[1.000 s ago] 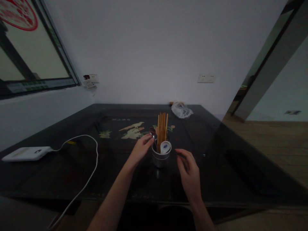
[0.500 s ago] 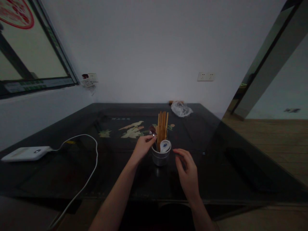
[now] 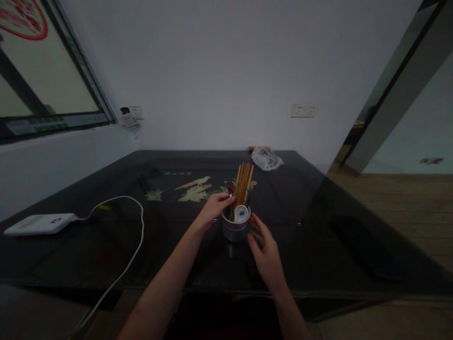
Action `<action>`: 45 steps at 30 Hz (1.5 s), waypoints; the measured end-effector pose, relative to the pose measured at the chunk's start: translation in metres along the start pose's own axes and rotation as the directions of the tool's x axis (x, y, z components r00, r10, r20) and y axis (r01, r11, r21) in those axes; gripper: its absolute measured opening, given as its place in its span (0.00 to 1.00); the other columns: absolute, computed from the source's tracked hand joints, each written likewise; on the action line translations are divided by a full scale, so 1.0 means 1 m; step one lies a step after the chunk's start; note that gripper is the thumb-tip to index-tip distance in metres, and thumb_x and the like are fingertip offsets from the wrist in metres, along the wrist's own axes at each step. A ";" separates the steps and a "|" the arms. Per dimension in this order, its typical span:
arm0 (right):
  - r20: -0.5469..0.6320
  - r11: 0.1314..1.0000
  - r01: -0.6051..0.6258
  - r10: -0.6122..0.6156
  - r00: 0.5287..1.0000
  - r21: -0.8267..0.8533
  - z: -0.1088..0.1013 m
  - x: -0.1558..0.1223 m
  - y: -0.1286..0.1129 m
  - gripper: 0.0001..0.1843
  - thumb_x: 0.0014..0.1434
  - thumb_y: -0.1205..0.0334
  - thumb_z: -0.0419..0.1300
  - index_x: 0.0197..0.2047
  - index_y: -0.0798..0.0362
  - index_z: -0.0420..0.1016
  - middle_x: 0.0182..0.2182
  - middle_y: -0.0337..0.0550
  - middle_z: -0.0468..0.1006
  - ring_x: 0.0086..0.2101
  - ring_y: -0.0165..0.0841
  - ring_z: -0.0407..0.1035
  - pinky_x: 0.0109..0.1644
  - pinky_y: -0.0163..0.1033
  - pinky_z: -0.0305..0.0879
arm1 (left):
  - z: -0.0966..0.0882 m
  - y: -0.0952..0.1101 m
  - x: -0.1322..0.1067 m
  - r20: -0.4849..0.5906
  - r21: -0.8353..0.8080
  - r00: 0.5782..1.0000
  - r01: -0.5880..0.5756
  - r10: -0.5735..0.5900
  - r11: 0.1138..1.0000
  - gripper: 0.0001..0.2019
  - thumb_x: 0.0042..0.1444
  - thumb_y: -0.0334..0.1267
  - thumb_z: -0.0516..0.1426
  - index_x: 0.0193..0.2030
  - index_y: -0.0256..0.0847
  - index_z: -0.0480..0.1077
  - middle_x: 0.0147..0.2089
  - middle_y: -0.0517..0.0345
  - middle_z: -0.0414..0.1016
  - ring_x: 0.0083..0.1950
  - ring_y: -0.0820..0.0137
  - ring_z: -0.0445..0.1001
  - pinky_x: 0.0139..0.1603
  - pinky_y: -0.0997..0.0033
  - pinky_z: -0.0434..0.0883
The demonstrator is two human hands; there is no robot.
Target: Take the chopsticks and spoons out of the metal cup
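A metal cup (image 3: 235, 232) stands on the dark table, holding several wooden chopsticks (image 3: 243, 182) that lean right and a white ceramic spoon (image 3: 241, 213) with a blue mark. My left hand (image 3: 215, 208) is at the cup's left rim, thumb and fingers pinched on a metal spoon (image 3: 230, 188) whose bowl points up beside the chopsticks. Most of that spoon's handle is hidden. At the right side of the cup is my right hand (image 3: 264, 248), fingers curved and apart, fingertips at the wall; whether they press on it is hard to see.
A white power bank (image 3: 40, 224) with a white cable (image 3: 142, 226) lies on the left of the table (image 3: 170, 165). Toward the back wall sits a crumpled clear plastic bag (image 3: 267, 159). A dark flat object (image 3: 364, 245) lies at the right.
My right hand has moved left to the cup's side. My left hand and the metal spoon have shifted slightly right and up, and the chopsticks have tilted from nearly upright to the right.
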State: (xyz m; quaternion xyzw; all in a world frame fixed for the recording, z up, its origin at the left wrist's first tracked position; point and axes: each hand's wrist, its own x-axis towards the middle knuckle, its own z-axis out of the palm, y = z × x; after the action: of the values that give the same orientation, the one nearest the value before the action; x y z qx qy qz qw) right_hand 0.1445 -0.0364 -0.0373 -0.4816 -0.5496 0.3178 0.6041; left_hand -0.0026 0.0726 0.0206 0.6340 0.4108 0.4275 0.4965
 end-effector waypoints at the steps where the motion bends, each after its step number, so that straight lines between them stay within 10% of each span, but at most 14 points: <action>1: 0.012 1.000 -0.006 0.006 1.000 0.008 0.002 -0.002 0.003 0.26 0.57 0.62 0.55 0.60 0.51 0.63 0.57 0.51 0.67 0.56 0.40 0.64 0.58 0.50 0.65 | 0.000 -0.001 0.001 -0.006 0.005 1.000 -0.004 0.004 1.000 0.17 0.48 0.49 0.60 0.32 0.35 0.77 0.32 0.54 0.78 0.36 0.65 0.73 0.41 0.68 0.67; 14: 0.105 1.000 -0.013 0.011 0.994 0.020 0.017 0.014 0.019 0.42 0.48 0.66 0.64 0.65 0.47 0.55 0.62 0.47 0.61 0.62 0.42 0.54 0.66 0.53 0.49 | 0.000 0.010 -0.001 -0.061 0.169 0.997 -0.027 0.037 0.985 0.15 0.44 0.48 0.62 0.28 0.34 0.75 0.29 0.54 0.78 0.32 0.66 0.73 0.34 0.70 0.68; 34: 0.040 0.996 -0.042 0.045 0.998 -0.080 0.023 0.022 0.020 0.38 0.46 0.59 0.67 0.59 0.49 0.61 0.55 0.48 0.70 0.56 0.43 0.64 0.61 0.51 0.58 | -0.004 0.022 -0.014 -0.197 0.305 0.968 -0.088 0.153 0.948 0.16 0.47 0.48 0.60 0.22 0.36 0.72 0.24 0.60 0.73 0.29 0.71 0.69 0.30 0.74 0.62; 45: 0.047 0.995 -0.050 0.054 0.997 -0.085 0.022 0.022 0.021 0.38 0.45 0.59 0.68 0.59 0.49 0.62 0.55 0.49 0.69 0.56 0.43 0.63 0.60 0.51 0.59 | -0.007 0.027 -0.007 -0.217 0.064 0.971 -0.089 0.101 0.994 0.16 0.45 0.49 0.63 0.28 0.35 0.74 0.30 0.54 0.78 0.34 0.67 0.75 0.36 0.71 0.70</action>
State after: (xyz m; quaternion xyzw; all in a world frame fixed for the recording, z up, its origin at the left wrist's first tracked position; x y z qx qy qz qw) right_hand 0.1302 -0.0044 -0.0503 -0.5128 -0.5646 0.3218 0.5610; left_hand -0.0087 0.0632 0.0469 0.6151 0.4438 0.5070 0.4096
